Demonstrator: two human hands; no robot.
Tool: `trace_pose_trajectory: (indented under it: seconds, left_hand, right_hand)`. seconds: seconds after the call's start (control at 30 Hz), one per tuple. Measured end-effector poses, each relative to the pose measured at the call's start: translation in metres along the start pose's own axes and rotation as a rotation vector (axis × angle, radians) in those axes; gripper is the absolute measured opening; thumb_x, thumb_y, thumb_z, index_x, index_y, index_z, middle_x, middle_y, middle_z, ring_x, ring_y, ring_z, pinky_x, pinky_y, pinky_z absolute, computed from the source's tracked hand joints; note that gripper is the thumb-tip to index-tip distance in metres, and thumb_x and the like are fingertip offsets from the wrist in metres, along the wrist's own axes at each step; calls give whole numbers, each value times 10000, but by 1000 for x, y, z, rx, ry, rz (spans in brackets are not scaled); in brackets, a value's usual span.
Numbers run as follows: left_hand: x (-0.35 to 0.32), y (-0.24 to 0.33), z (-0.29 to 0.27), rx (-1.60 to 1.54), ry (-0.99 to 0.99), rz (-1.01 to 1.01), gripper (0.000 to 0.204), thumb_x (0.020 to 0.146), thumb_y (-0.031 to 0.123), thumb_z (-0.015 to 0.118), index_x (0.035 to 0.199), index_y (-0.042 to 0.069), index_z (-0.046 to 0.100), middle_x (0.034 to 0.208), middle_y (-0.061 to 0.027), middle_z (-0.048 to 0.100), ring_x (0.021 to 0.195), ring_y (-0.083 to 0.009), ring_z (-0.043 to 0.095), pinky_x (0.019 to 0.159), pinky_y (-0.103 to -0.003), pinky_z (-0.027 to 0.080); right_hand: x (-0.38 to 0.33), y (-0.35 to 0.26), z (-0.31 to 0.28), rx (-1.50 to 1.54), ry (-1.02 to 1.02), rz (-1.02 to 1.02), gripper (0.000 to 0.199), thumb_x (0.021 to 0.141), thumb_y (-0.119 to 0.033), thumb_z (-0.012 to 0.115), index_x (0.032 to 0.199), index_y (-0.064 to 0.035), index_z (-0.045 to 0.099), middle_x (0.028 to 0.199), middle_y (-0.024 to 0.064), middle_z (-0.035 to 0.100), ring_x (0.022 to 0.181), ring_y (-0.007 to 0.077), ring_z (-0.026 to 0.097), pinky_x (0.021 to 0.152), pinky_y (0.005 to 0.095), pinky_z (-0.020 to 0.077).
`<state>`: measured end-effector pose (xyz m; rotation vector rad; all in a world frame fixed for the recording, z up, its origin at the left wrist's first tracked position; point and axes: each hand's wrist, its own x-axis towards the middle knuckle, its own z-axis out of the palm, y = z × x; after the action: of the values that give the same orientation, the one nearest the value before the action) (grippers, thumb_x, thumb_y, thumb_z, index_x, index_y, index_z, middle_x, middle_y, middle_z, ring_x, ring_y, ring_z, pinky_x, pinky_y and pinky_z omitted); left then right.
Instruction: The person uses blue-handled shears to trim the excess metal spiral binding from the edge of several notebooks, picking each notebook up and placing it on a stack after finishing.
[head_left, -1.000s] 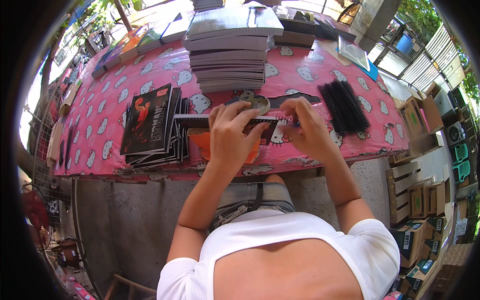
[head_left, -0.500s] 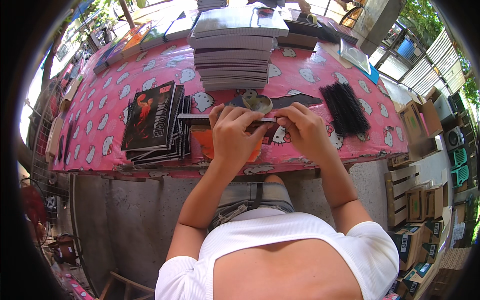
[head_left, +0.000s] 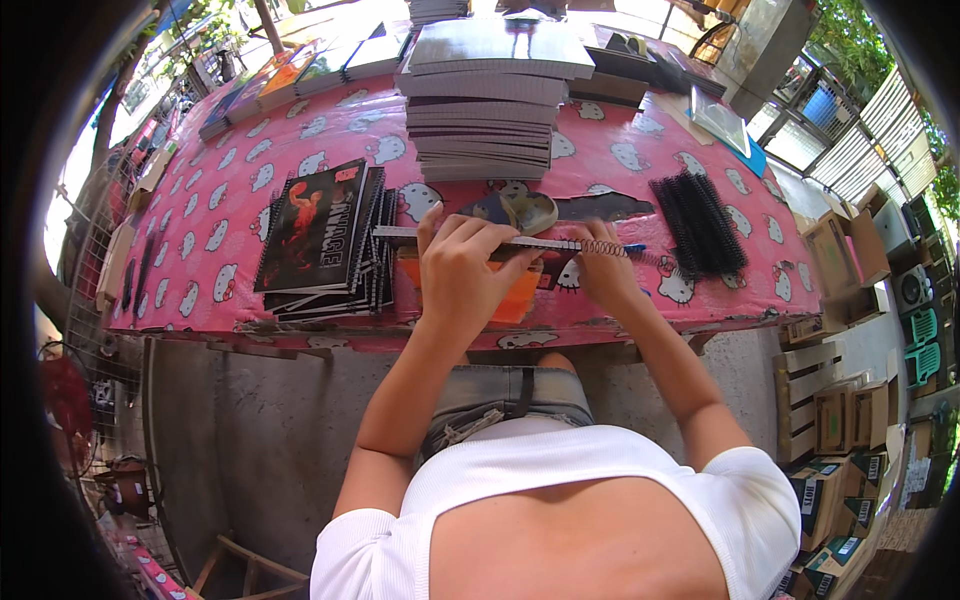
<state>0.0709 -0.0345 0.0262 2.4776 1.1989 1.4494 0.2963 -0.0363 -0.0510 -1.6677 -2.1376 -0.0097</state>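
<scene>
In front of me, my left hand [head_left: 465,265] is closed around a thin notebook [head_left: 395,233], held edge-on with its spine side up. A dark spiral binding coil [head_left: 625,250] runs from the notebook's right end and sticks out to the right. My right hand [head_left: 607,278], slightly blurred, has its fingers closed at this coil, just beside the notebook's end. Something small and blue [head_left: 635,247] shows at the coil. Left of my hands lies a pile of spiral-bound notebooks [head_left: 320,235] with black covers. On the right rests a bundle of black coils [head_left: 700,225].
The table [head_left: 220,290] has a pink patterned cover, torn near its front edge. A tall stack of unbound notebooks [head_left: 485,110] stands behind my hands. Between them are a tape roll [head_left: 540,213] and, under my left hand, an orange piece [head_left: 515,300]. Cardboard boxes [head_left: 840,410] stand at right.
A coil now shows sticking out from the notebook's right end. My right hand has lowered a little beside that end; my left hand keeps its hold on the notebook.
</scene>
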Motion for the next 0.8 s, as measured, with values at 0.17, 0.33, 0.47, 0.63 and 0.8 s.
trace_pose_trajectory:
  seconds: [0.17,0.33,0.47,0.63,0.8]
  left_hand:
    - [2,-4,5,-58,39,-7,265,613,284,810,768,101,697,759,-25,651,781,-216,587,900,-387,360]
    - [4,-1,3,-73,129,-51,269,593,284,819,722,98,674,707,-25,631,751,-230,582,863,-370,358]
    - [3,-4,11,-87,112,-40,286,567,265,829,725,104,652,719,-34,631,749,-240,581,860,-361,354]
    - [3,-7,10,-103,115,-63,302,564,247,831,763,102,656,742,-41,639,763,-244,591,860,-365,364]
    - [5,-12,0,-211,54,-162,324,567,256,845,780,85,670,952,-73,662,901,-255,615,918,-386,376]
  right_hand:
    - [82,10,33,29,57,-286,371,780,-146,613,1133,-74,526,789,145,616,800,361,625,710,435,495]
    - [79,7,-21,462,154,-25,287,808,-199,609,1051,-52,568,794,125,637,743,299,650,641,384,515]
    - [56,10,-62,650,-40,-96,319,691,-19,702,998,-19,617,859,61,647,787,198,626,716,347,522]
    - [46,-3,-87,1658,-192,-115,457,632,54,743,1068,-5,616,959,36,650,908,92,577,779,261,500]
    - [58,-11,-88,1534,-169,123,462,622,47,733,1064,7,601,988,68,653,923,108,588,799,277,502]
